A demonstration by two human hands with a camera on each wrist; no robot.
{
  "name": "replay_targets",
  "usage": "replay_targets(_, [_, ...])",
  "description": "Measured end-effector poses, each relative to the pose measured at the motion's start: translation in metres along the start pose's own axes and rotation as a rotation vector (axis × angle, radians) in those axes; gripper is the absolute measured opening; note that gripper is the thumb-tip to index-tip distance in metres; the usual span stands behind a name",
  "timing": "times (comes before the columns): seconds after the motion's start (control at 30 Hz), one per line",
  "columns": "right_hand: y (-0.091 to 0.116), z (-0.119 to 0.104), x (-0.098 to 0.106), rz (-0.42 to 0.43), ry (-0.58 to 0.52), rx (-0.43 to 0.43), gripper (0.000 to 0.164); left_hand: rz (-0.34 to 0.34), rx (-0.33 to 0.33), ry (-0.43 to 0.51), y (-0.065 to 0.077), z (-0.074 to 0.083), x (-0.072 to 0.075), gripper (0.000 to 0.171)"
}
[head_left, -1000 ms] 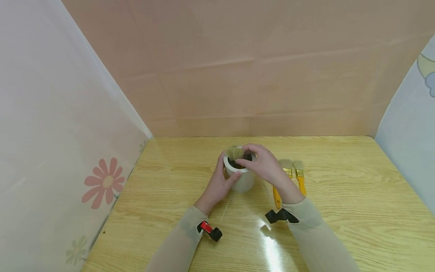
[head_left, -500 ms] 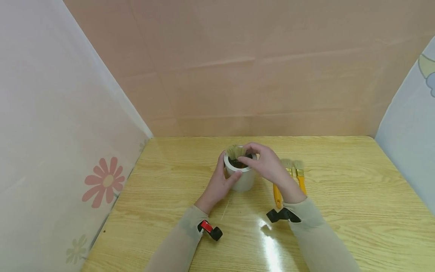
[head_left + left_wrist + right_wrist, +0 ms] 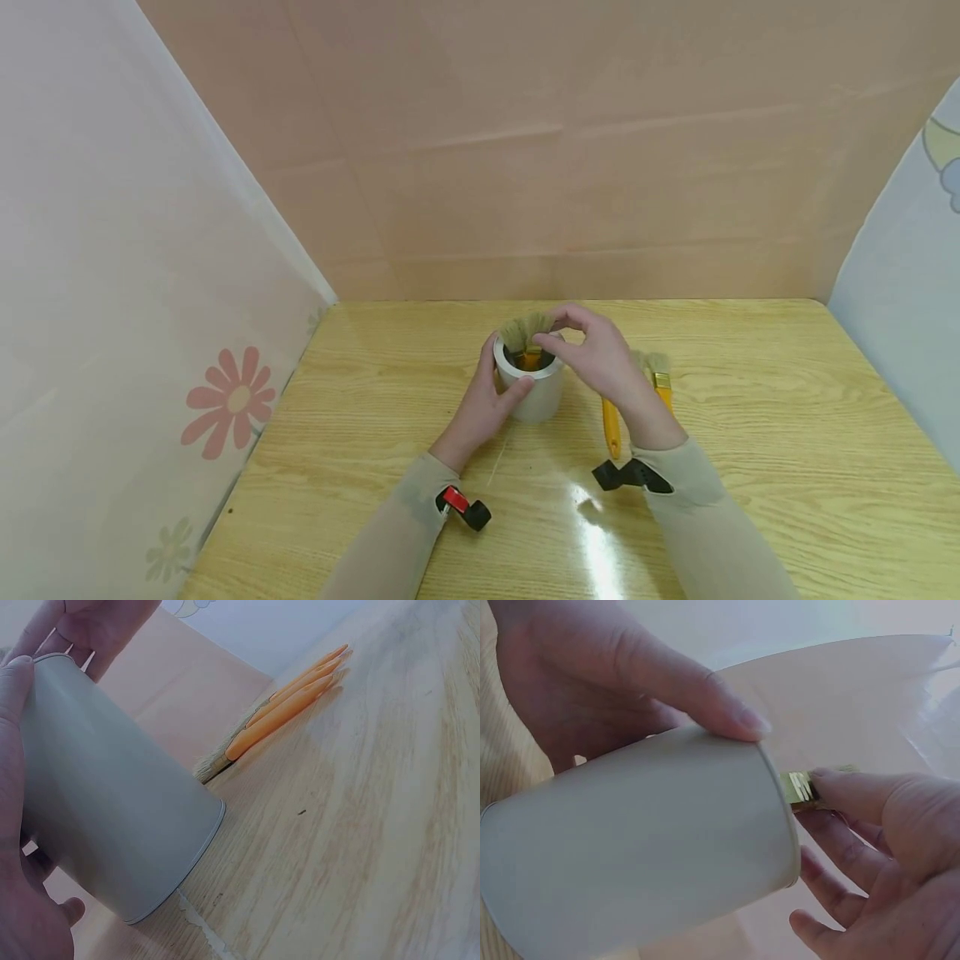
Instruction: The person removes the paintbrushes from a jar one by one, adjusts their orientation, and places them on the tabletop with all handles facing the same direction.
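Note:
A pale grey-white cylindrical pot (image 3: 540,402) stands on the table, and my left hand (image 3: 478,410) grips its side with the thumb near the rim. Between thumb and fingers, my right hand (image 3: 602,358) pinches a paintbrush (image 3: 801,789) just above the pot's mouth. That brush points bristles up, its gold ferrule at the rim; the lower handle is hidden inside the pot. Beside it, a second tuft of pale bristles (image 3: 513,335) rises from the opening. How many brushes the pot holds I cannot tell.
Three orange-handled paintbrushes (image 3: 281,712) lie on the wooden table (image 3: 360,375) right of the pot, partly behind my right forearm in the head view. A pinkish backdrop (image 3: 480,208) stands along the back edge, with a flowered white sheet (image 3: 150,292) at the left.
My right hand has moved slightly up and to the right, raising the pinched paintbrush. Its bristles and some orange handle now show more. The left hand and pot have stayed in place.

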State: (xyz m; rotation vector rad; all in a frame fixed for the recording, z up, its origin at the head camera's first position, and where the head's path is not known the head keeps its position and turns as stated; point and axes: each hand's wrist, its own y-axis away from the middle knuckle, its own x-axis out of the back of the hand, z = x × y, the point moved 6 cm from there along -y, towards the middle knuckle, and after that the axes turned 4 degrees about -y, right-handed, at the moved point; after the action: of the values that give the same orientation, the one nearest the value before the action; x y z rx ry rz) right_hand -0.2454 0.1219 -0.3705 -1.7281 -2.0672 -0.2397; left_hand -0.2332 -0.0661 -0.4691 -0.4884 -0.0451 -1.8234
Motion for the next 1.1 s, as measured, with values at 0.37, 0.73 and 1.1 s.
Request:
replay_targets(0.37, [0.006, -0.013, 0.012, 0.102, -0.124, 0.063, 0.029, 0.016, 0.015, -0.020, 0.001, 0.000, 0.001, 0.099])
replay_targets(0.73, [0.015, -0.032, 0.025, 0.208, -0.249, 0.177, 0.021, 0.016, 0.017, -0.014, 0.001, -0.002, 0.000, 0.100])
replay_targets(1.1, [0.025, -0.042, 0.043, 0.294, -0.296, 0.193, 0.021, 0.017, 0.018, -0.025, 0.002, -0.001, 0.000, 0.097])
